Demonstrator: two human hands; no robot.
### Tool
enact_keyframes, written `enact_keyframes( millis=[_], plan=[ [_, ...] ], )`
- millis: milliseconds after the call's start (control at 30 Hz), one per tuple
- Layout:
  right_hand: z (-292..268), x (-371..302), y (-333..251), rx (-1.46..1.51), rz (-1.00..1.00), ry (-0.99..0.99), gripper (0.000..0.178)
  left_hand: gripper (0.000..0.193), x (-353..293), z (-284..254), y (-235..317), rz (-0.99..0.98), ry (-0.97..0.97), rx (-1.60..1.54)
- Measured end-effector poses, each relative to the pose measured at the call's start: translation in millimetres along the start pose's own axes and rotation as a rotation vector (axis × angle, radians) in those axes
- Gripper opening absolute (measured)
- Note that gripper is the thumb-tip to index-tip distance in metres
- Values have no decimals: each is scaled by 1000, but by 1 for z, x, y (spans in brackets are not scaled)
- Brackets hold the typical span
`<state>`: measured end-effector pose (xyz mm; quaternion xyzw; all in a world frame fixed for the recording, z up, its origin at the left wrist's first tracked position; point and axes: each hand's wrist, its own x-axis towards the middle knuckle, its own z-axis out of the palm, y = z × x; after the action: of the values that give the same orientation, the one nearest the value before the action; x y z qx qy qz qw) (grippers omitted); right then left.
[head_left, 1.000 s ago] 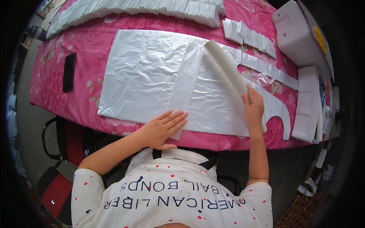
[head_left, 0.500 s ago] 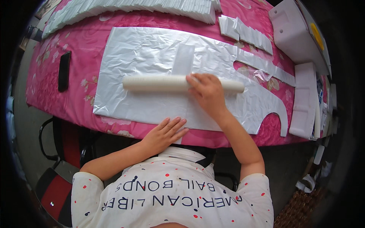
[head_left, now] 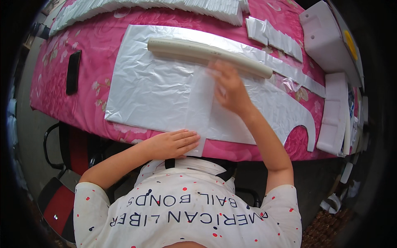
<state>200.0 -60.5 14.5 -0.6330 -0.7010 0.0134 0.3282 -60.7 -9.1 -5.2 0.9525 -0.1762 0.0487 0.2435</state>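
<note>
A thin white plastic sheet (head_left: 149, 91), cut like an apron with a curved cutout and straps at its right end, lies spread on the table. Across its far half rests a pale plastic pipe (head_left: 182, 48), slanting down to the right. My right hand (head_left: 232, 89) hovers by the pipe's near side, its fingers blurred but apart from the thumb; whether a fingertip touches the pipe I cannot tell. A translucent strip (head_left: 198, 107) runs from the pipe to the table's near edge. Flat beside the strip's near end lies my left hand (head_left: 175, 144), fingers stretched out.
The table wears a pink flowered cloth (head_left: 53, 91). A black phone (head_left: 73, 72) lies at left. Folded white packets stand in a long row (head_left: 157, 5) and a shorter stack (head_left: 275, 39) at the back. White foam boxes (head_left: 331, 111) line the right side.
The pipe has rolled away from me to the sheet's far half, uncovering more of the strip. My right hand has come off its middle. My left hand has shifted slightly nearer to me.
</note>
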Motion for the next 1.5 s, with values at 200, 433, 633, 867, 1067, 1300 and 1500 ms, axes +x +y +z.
enact_keyframes(
  millis=[200, 433, 633, 867, 1067, 1300, 1500],
  plan=[
    [1, -53, -47, 230, -12, -323, 51, 37, 4, -7, -12, 143, 90, 59],
    [16, -66, -51, 37, -2, -168, 38, 49, 21, -23, -12, -120, 253, -46],
    [14, -68, -51, -24, 38, -57, 26, 53, 29, -14, -28, -301, 245, 72],
    [6, -41, -51, 407, 725, -82, 12, 49, 55, -30, -28, -772, 512, -557],
    [0, -14, -32, 573, 1055, -269, 23, 62, 58, -12, -28, -584, 526, -3],
    [2, -10, -28, 607, 1134, -346, 22, 68, 63, 7, -23, -645, 191, 144],
    [8, -25, -44, -210, 352, 137, 49, 62, 65, 4, -28, -626, 275, 190]
  ],
)
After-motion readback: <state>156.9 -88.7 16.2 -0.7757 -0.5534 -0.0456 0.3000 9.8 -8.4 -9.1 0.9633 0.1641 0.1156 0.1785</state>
